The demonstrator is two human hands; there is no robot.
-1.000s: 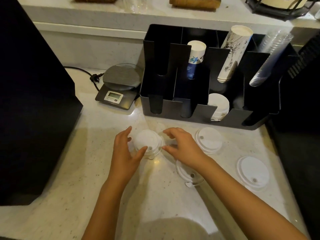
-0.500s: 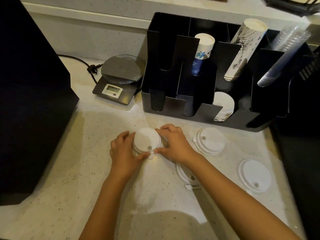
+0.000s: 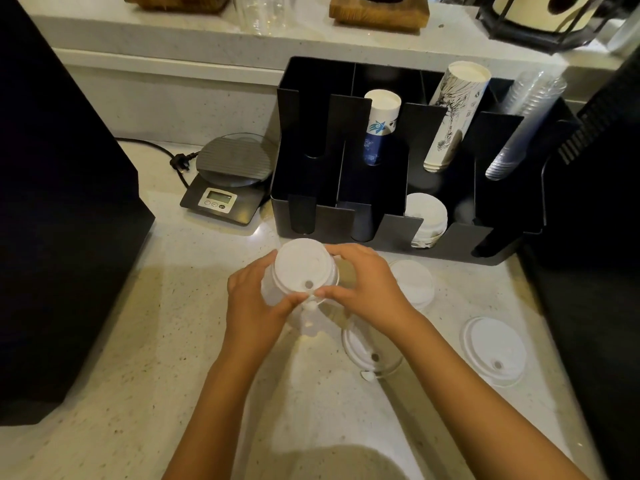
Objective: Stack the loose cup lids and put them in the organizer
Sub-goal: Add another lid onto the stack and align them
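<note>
A short stack of white cup lids (image 3: pixel 302 268) is held above the counter between my left hand (image 3: pixel 254 306) and my right hand (image 3: pixel 363 282), both gripping its sides. Three loose white lids lie on the counter: one (image 3: pixel 415 284) partly behind my right hand, one (image 3: pixel 367 355) under my right wrist, one (image 3: pixel 493 349) to the right. The black organizer (image 3: pixel 329 220) stands just behind, with a stack of lids (image 3: pixel 426 216) in a front compartment.
In the organizer's back slots are a blue-printed paper cup stack (image 3: pixel 379 126), a tall printed cup stack (image 3: pixel 450 116) and clear plastic cups (image 3: pixel 519 126). A digital scale (image 3: pixel 228 178) with a cord sits left of it. Black appliances flank both sides (image 3: pixel 52 220).
Both hands closed around the lid stack and lifted it off the counter, toward the organizer.
</note>
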